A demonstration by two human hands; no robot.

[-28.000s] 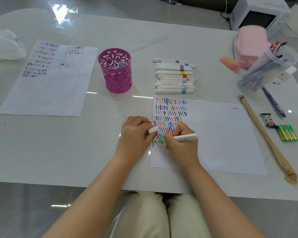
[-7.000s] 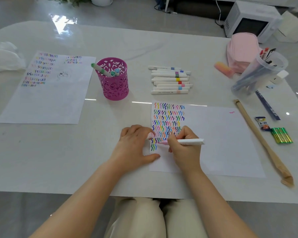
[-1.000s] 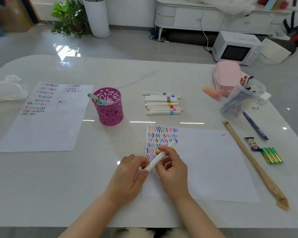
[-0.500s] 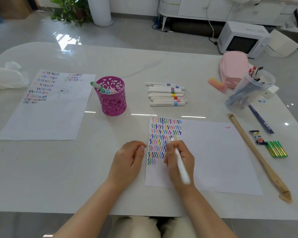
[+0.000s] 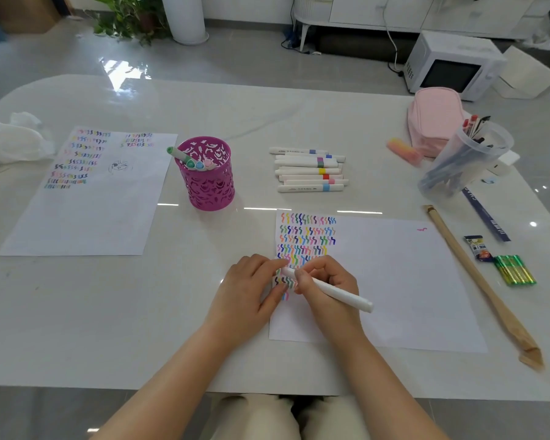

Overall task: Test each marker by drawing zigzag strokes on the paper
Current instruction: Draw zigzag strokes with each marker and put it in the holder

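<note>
Marker [image 5: 329,290] has swung since half a second ago: its rear end was pointing back at the person and now sticks out right of the right hand [image 5: 334,276]. Left hand [image 5: 248,290] was beside the sheet and has come in to the marker's left end.

Right fingers [image 5: 300,276] are curled round the white barrel, thumb on top, pinching near the front end. Barrel runs low and slanted over the paper [image 5: 410,281], and most of it lies to the right of the fingers.

Left fingertips [image 5: 275,265] are bunched together and touch the marker's left end. The left thumb lies apart from the marker, nearer the person, on the sheet's left edge. Can't tell whether those fingertips actually pinch the end. The tip is hidden.

Zigzag rows [image 5: 307,236] start just under both sets of fingers and run away from them to the sheet's far left corner.

Beyond the fingers, well apart, a row of capped markers [image 5: 308,171] lies on the table [image 5: 108,312]. Far-left of the fingers stands a magenta pen cup [image 5: 208,185] with a few markers in it. Further left lies a second sheet [image 5: 92,211], also with zigzag rows.

Far-right of the fingers is a clear tub [image 5: 458,163] of pens, tilted, with a pink pouch [image 5: 432,119] behind it.
</note>
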